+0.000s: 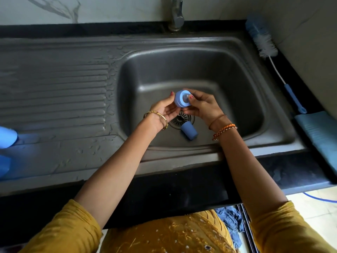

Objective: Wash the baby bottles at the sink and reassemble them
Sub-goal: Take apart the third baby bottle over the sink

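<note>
Head cam looking down over the sink [273,125]: I've got the blue bottle collar [180,99] with its nipple [186,97] held over the middle of the basin. Left hand [164,111] cups it from underneath, fingers curled round the ring, and my right hand [202,105] pinches the nipple side with thumb and fingertips. Blue cap [189,131] is lying on its side on the basin floor, just beside the drain [179,118], toward the front edge. Bottle brush [269,52] lies along the right edge of the worktop, next to a folded blue cloth [317,136].
</note>
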`<state>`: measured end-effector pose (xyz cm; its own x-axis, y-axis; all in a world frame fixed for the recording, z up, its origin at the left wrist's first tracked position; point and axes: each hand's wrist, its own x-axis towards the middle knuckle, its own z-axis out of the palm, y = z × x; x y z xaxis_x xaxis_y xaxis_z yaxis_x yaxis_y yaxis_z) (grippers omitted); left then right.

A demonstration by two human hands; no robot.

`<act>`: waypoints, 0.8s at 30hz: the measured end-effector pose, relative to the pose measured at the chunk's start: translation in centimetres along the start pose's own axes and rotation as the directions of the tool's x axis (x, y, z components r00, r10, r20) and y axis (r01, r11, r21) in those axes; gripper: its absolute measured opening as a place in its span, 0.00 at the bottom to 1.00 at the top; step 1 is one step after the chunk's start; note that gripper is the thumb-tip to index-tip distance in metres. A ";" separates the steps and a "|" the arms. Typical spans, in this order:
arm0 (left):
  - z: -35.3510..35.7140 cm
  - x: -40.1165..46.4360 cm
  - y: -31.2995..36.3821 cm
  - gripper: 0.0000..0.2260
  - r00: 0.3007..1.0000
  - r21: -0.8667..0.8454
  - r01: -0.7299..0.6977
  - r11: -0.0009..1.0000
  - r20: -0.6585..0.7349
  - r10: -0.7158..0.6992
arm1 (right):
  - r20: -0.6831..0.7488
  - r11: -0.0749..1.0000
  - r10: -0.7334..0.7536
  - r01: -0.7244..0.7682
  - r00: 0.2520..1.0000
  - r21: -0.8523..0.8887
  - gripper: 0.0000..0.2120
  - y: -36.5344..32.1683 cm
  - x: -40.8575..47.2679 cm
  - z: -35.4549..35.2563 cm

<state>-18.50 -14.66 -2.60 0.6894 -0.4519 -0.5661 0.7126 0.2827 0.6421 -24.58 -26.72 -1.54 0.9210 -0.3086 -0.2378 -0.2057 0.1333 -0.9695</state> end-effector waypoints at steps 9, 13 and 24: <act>-0.9 0.6 0.0 0.06 0.995 0.034 -0.037 0.999 -0.092 0.040 | -0.303 0.973 0.165 -0.105 0.939 0.205 0.14 -0.1 0.7 -0.5; -0.6 0.6 -0.3 0.06 0.996 0.146 -0.052 0.988 -0.069 0.063 | -0.458 0.964 0.225 -0.128 0.860 0.234 0.12 0.1 1.2 -1.6; 2.1 3.5 0.9 0.10 0.895 0.747 -0.251 0.615 -0.063 0.441 | -0.189 0.696 -0.091 -0.073 0.978 -0.714 0.19 -2.3 5.6 -4.8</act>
<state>-15.71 -17.74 -2.86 0.9397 -0.2264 -0.2562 0.1686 -0.3451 0.9233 -20.51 -33.27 -0.98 0.8566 -0.4920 -0.1556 -0.4471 -0.5573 -0.6997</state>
